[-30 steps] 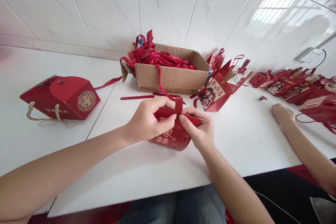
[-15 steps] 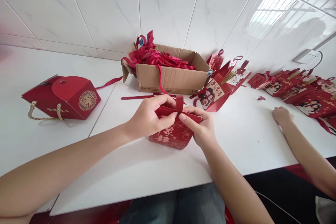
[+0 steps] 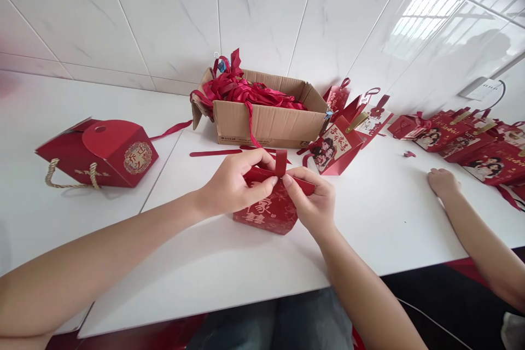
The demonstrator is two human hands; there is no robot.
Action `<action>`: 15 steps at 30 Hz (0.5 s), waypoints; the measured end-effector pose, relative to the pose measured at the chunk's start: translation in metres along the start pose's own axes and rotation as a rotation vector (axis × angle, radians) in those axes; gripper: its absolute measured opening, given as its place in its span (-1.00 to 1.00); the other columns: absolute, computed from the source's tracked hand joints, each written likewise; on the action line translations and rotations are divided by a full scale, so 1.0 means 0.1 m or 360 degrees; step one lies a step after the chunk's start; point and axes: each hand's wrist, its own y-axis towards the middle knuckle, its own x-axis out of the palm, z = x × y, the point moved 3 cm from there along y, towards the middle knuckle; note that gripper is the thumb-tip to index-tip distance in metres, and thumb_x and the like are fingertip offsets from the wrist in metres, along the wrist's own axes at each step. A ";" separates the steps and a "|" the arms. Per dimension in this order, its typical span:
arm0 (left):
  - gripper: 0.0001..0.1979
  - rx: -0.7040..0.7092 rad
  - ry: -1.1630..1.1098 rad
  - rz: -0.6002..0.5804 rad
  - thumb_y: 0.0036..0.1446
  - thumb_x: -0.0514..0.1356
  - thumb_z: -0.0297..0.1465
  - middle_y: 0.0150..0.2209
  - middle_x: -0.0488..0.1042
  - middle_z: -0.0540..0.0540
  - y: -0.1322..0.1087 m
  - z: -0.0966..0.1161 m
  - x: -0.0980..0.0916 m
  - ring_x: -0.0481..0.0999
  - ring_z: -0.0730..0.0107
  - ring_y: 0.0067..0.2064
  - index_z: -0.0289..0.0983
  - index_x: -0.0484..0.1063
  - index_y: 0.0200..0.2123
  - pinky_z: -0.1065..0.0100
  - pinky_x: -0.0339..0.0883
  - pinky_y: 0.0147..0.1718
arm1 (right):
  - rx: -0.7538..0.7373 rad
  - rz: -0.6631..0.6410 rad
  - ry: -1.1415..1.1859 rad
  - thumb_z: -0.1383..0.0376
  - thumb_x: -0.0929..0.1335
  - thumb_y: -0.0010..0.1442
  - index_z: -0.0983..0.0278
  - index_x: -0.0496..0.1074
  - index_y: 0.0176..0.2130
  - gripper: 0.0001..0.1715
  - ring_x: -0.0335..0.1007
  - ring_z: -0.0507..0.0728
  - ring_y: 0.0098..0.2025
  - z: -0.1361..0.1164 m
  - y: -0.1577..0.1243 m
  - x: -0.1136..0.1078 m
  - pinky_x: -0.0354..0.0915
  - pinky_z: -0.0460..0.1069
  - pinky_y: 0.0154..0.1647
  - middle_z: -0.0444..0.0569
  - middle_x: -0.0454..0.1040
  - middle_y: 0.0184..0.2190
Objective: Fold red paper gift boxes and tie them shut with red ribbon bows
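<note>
A red paper gift box [image 3: 266, 216] with pale lettering stands on the white table, between my two hands. A looped red strap [image 3: 281, 162] rises from its top edge. My left hand [image 3: 241, 180] pinches the box's top on the left of the strap, thumb in front and fingers behind. On the other side, my right hand [image 3: 314, 197] grips the top edge, with its thumb at the strap's base. My fingers partly hide the top edge and the upper front of the box.
Behind is a cardboard box [image 3: 270, 123] heaped with red ribbons [image 3: 254, 93]. A red box with rope handles [image 3: 118, 147] sits at the left. Several red gift boxes [image 3: 334, 145] stand to the right, near another person's hand [image 3: 444, 183]. Flat red strips [image 3: 215, 152] lie behind my hands.
My right thumb has shifted slightly up and right, closer to the strap's base. Both hands keep hold of the gift box, and the rest looks nearly the same.
</note>
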 end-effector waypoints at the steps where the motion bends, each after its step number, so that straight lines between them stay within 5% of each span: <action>1: -0.90 0.0043 0.0001 -0.0013 0.06 0.17 -0.42 -0.35 0.48 -0.02 0.00 0.00 0.00 0.46 0.43 -0.35 -0.27 0.40 -0.30 0.40 0.37 -0.35 | -0.0027 0.0005 -0.0024 0.27 0.35 0.19 0.19 0.50 -0.37 -0.88 0.47 0.07 -0.35 -0.01 0.00 0.00 0.38 -0.03 -0.30 -0.11 0.56 -0.40; 15: -0.89 0.0181 0.0090 -0.0040 0.13 0.14 -0.44 -0.32 0.50 -0.05 -0.01 -0.02 0.00 0.48 0.44 -0.31 -0.30 0.40 -0.26 0.40 0.38 -0.30 | -0.0128 -0.0018 0.0038 0.35 0.35 0.19 0.21 0.48 -0.37 -0.89 0.43 0.01 -0.37 -0.03 -0.01 -0.01 0.35 -0.08 -0.33 -0.15 0.53 -0.43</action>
